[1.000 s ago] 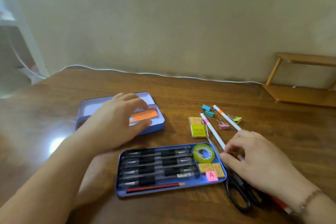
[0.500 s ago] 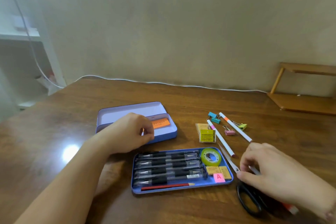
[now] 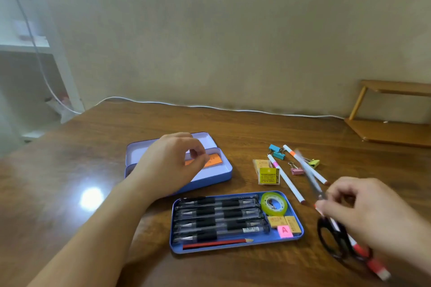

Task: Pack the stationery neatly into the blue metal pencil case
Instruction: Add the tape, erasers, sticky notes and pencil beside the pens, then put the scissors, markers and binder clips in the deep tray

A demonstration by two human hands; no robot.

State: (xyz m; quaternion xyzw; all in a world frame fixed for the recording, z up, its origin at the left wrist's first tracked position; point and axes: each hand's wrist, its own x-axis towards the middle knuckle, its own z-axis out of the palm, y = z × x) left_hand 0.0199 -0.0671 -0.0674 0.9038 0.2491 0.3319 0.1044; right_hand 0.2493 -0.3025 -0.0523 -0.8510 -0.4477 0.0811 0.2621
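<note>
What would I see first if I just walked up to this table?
Probably the shallow blue metal tray at the front of the wooden table, with black pens in rows and a green roll of tape in its corner. To its right, the right hand lifts black-handled scissors, their blades blurred.

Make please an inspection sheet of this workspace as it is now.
Surface: wooden table, glare spot at left.
Job's things: tray with pens, tape, erasers, pencil; case open with orange note; markers, clips, scissors outside.
Clutter: nothing seen.
Grips: left hand over case, fingers curled; right hand lifting scissors, blurred.
Cables: white cable along wall.
Surroundings: wooden shelf at right.
</note>
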